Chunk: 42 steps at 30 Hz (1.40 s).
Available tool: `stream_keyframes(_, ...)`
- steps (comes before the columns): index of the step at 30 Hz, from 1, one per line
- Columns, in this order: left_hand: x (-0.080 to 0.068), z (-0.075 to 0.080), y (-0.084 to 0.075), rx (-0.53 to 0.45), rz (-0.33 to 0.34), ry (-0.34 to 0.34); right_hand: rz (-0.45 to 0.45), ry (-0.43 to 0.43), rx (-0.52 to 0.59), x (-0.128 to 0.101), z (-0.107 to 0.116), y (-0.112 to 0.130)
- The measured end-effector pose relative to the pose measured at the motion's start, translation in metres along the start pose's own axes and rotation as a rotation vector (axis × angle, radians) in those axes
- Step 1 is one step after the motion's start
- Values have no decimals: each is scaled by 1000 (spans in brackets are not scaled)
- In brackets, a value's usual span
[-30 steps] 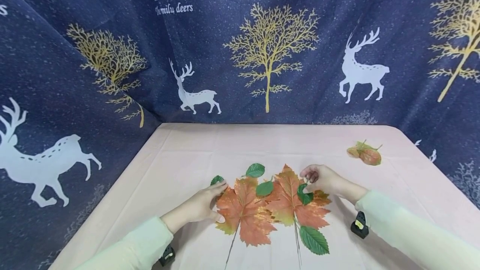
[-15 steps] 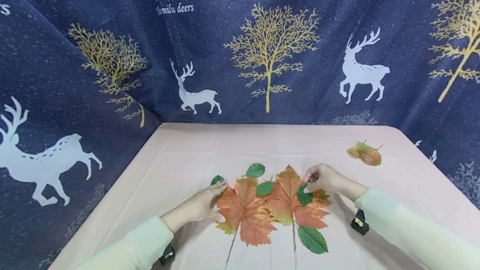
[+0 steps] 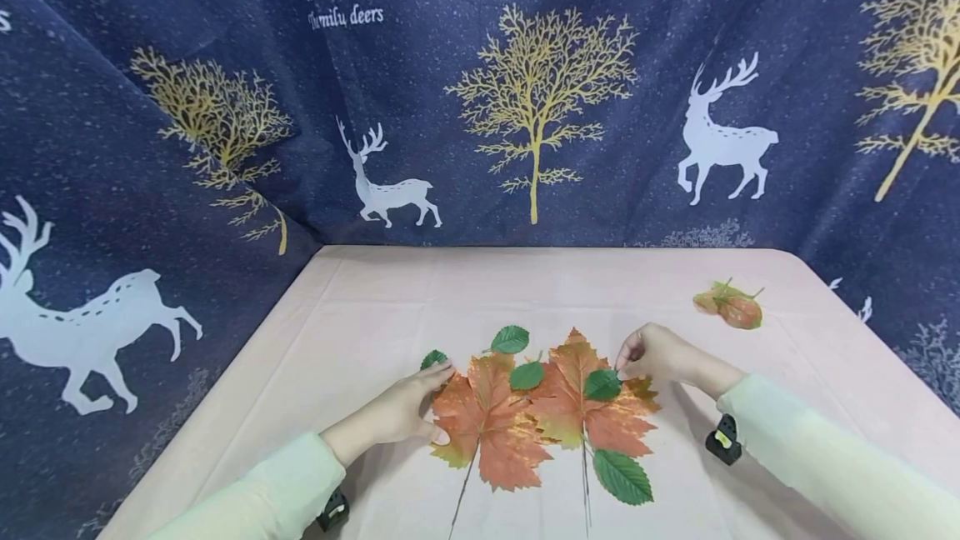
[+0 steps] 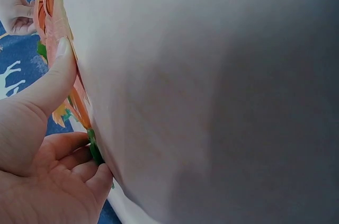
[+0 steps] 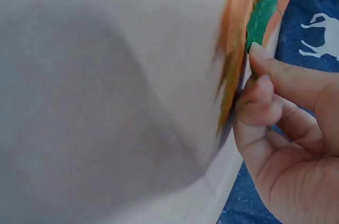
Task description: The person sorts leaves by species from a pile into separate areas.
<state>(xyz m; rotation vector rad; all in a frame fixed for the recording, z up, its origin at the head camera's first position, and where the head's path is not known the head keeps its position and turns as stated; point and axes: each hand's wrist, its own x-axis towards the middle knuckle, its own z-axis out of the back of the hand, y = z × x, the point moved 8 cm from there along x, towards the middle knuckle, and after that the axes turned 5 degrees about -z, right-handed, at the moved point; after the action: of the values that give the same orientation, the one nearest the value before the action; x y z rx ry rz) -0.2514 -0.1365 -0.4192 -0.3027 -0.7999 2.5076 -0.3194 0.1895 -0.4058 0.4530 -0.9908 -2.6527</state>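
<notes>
Where visible, seemingly pinched: green leaf (image 3: 602, 384).

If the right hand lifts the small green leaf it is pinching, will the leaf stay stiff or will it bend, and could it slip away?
The green leaf looks thin and flat, so it would probably flop. It seems very light: the right hand pinches it with fingertips alone. It lies loose on the orange leaf, so a push would likely slide it.

Bright even light, soft shadows, wrist views blurred
</notes>
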Motion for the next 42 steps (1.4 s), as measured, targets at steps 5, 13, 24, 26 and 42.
stream_keyframes(5,0,-1,2,7,-5,2,6,87,87,-1,0,-3)
stream_keyframes(13,-1,0,0,7,-12,3,-26,176,211,-4,2,-16)
stream_keyframes(24,-1,0,-2,-6,-5,7,-76,93,319,-5,25,-33)
stream_keyframes(26,-1,0,-2,-6,-6,6,-97,49,306,-4,31,-36)
stream_keyframes(42,0,0,-1,0,1,3,-274,-193,382,5,67,-61)
